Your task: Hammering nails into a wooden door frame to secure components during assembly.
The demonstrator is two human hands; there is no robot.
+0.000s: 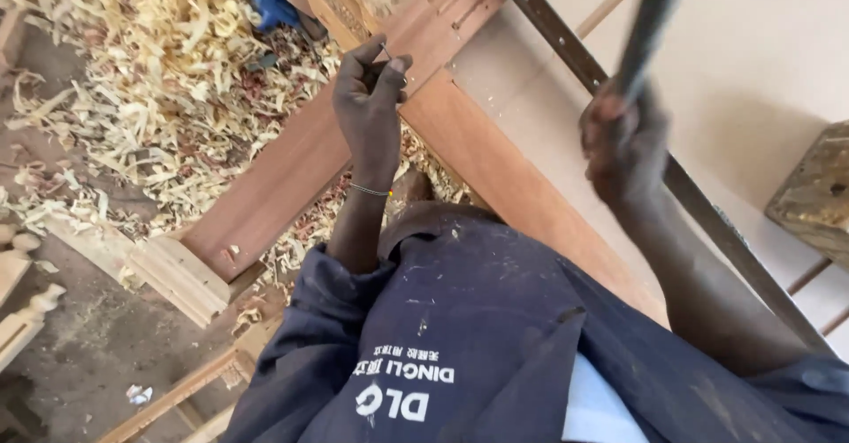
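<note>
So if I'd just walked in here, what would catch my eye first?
Probably the left hand near the top centre, pinching a small nail upright over a reddish wooden frame. To the right, the right hand is raised and blurred, gripping a dark tool handle. After that, the big heap of pale wood shavings covering the floor at upper left.

Two hands point(371, 98), one nail point(386, 51), one hammer point(650, 19).

Woodworking shop: wood shavings point(168, 72), planks point(292, 169).
</note>
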